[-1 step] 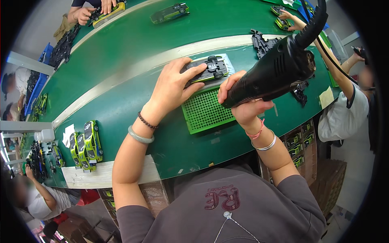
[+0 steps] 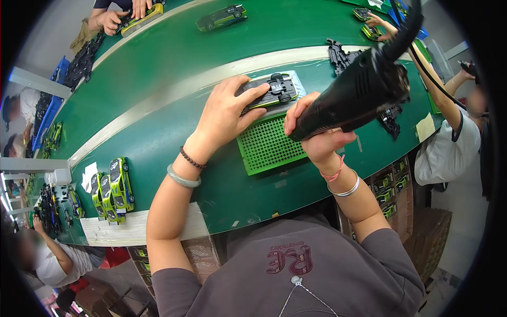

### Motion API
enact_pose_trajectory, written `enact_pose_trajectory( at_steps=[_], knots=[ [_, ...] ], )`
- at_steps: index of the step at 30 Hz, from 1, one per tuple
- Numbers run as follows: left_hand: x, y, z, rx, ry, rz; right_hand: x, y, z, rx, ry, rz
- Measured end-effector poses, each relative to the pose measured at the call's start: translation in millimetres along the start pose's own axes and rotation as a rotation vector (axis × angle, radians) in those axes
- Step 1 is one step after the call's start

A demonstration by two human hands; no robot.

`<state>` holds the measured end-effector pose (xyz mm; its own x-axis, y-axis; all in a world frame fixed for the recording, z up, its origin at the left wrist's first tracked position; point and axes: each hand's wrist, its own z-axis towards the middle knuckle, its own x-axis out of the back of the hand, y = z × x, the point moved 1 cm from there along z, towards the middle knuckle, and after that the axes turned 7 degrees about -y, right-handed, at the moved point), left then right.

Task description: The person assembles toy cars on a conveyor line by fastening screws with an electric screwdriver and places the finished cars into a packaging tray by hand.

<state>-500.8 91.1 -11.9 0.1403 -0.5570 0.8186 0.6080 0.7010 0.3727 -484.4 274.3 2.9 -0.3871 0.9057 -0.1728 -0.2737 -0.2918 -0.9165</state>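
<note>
On the green bench just ahead of the person, the left hand (image 2: 224, 113) lies spread over a toy car (image 2: 269, 92), fingers curled onto its near side and thumb along the edge, pinning it down rather than lifting it. The car rests upside down, wheels and dark chassis facing up, on a clear sheet at the far edge of a green perforated tray (image 2: 269, 145). The right hand (image 2: 317, 140) is closed tight around the grip of a black power screwdriver (image 2: 359, 98), whose cord (image 2: 428, 66) runs up and away to the right; its tip is hidden behind the hand, so I cannot tell whether it touches the car. The car's long axis runs left to right across the bench, tilted slightly up toward the right, with the wheeled end seen at the right; which end is the nose cannot be told from below. The likeliest trouble, as I judge it, is the car twisting or sliding under the tool, since only fingertips hold it on a slick sheet, or the bit slipping off a screw and scarring the chassis. The cord could also snag the black parts (image 2: 343, 53) lying beyond. Further out, finished green cars (image 2: 112, 190) stand in a row at the left, and other workers' hands (image 2: 113, 18) handle cars across the belt.
</note>
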Motion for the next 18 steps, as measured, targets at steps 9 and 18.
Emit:
enact_pose_trajectory(
  at_steps=[9, 18],
  knots=[
    [4, 3, 0, -0.039, -0.021, 0.112, 18, -33, 32, 0.231, -0.028, 0.156],
    [2, 3, -1, -0.019, -0.021, 0.11, 29, -20, 85, 0.266, 0.075, 0.019]
  ],
)
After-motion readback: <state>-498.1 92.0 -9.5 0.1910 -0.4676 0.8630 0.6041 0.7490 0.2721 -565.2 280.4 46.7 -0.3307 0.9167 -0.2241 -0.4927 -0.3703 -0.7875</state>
